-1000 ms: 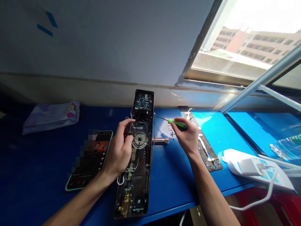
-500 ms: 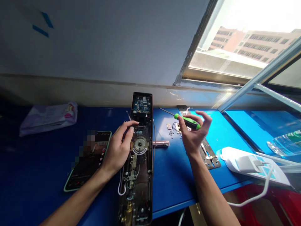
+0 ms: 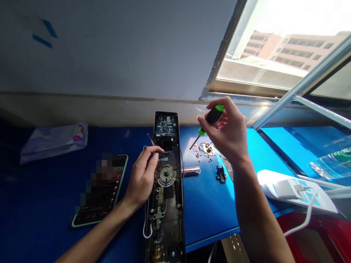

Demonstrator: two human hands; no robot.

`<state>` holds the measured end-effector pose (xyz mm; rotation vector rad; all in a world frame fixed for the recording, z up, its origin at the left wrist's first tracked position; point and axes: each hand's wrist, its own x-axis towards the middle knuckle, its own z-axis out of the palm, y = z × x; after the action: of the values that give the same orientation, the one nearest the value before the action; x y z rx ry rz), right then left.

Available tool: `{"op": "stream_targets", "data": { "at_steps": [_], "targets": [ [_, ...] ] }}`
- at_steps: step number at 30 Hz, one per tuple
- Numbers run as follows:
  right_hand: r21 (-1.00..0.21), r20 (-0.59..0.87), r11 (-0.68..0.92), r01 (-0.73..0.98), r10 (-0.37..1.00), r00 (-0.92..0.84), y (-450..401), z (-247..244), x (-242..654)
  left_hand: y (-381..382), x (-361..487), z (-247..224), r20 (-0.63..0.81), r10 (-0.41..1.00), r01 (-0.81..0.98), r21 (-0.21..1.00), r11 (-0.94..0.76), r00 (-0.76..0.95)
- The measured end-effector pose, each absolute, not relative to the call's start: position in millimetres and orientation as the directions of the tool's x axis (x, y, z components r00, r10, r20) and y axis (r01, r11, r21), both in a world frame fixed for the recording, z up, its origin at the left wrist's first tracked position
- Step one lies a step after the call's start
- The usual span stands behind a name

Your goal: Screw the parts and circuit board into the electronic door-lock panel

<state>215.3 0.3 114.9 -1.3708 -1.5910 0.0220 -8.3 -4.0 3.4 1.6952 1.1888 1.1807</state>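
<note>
One long, black metal casing (image 3: 171, 213) is lying on the blue table (image 3: 208, 212), looking heavy and stiff but carrying one fragile blue circuit board (image 3: 166, 126), its side walls offering the safest hold. The left hand (image 3: 142, 179) is touching it, any pinch being unclear, while the right hand (image 3: 230, 135) is gripping one green-and-black screwdriver (image 3: 214, 117). One shiny copper-coloured cylinder (image 3: 192, 171) is lying beside the casing, near tiny dark screws (image 3: 197, 155) defying a count.

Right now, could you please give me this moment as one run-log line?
left hand: at open device | right hand: gripping green-black screwdriver, tip downward, off device | table: screws, black bracket right of device
</note>
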Motion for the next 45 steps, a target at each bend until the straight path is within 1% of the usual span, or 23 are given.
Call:
{"op": "stream_targets", "data": {
  "at_steps": [2, 5, 8, 11, 13, 15, 17, 19, 27, 29, 30, 33, 35, 36, 40, 45],
  "targets": [
    [-0.521, 0.628, 0.357, 0.775, 0.776, 0.064, 1, 135, 217, -6, -8, 2, 0.268, 0.95, 0.264, 0.916, -0.303, 0.161],
    [-0.555, 0.552, 0.327, 0.765, 0.833, 0.045, -1, 155, 220, -7, -8, 1, 0.255, 0.948, 0.24, 0.924, -0.296, 0.188],
    [-0.543, 0.474, 0.258, 0.799, 0.88, 0.039, -5, 163, 225, -9, -7, -1, 0.247, 0.948, 0.23, 0.929, -0.291, 0.204],
    [-0.482, 0.399, 0.208, 0.851, 0.917, 0.002, -7, 164, 234, -12, -4, -2, 0.263, 0.947, 0.245, 0.921, -0.304, 0.185],
    [-0.431, 0.361, 0.244, 0.869, 0.929, -0.082, -7, 164, 240, -15, -1, -3, 0.269, 0.947, 0.251, 0.918, -0.308, 0.177],
    [-0.391, 0.324, 0.322, 0.862, 0.925, -0.199, -7, 164, 245, -18, 2, -3, 0.272, 0.945, 0.261, 0.913, -0.314, 0.183],
    [-0.377, 0.283, 0.38, 0.845, 0.916, -0.285, -7, 165, 247, -21, 6, -2, 0.286, 0.94, 0.284, 0.901, -0.33, 0.186],
    [-0.379, 0.259, 0.388, 0.84, 0.916, -0.306, -8, 166, 247, -24, 8, 0, 0.307, 0.933, 0.309, 0.883, -0.352, 0.187],
    [-0.373, 0.255, 0.39, 0.842, 0.916, -0.311, -11, 166, 249, -28, 10, 0, 0.334, 0.925, 0.403, 0.832, -0.381, 0.184],
    [-0.366, 0.265, 0.388, 0.846, 0.915, -0.305, -11, 165, 250, -26, 9, 1, 0.395, 0.9, 0.44, 0.786, -0.434, 0.182],
    [-0.365, 0.265, 0.384, 0.848, 0.916, -0.301, -11, 165, 250, -25, 8, 3, 0.441, 0.877, 0.469, 0.744, -0.475, 0.188],
    [-0.368, 0.238, 0.368, 0.854, 0.925, -0.295, -11, 165, 251, -17, 10, 15, 0.594, 0.76, 0.55, 0.554, -0.625, 0.265],
    [-0.365, 0.211, 0.353, 0.861, 0.933, -0.293, -13, 166, 251, -10, 14, 27, 0.665, 0.66, 0.551, 0.424, -0.719, 0.35],
    [-0.363, 0.203, 0.347, 0.865, 0.935, -0.29, -13, 166, 252, -7, 17, 33, 0.681, 0.62, 0.539, 0.377, -0.753, 0.39],
    [-0.369, 0.158, 0.309, 0.876, 0.95, -0.268, -14, 167, 254, 0, 34, 50, 0.661, 0.53, 0.493, 0.267, -0.828, 0.532],
    [-0.363, 0.046, 0.244, 0.899, 0.969, -0.244, -4, 165, 253, 2, 45, 51, 0.58, 0.502, 0.457, 0.237, -0.857, 0.641]
  ]
}}
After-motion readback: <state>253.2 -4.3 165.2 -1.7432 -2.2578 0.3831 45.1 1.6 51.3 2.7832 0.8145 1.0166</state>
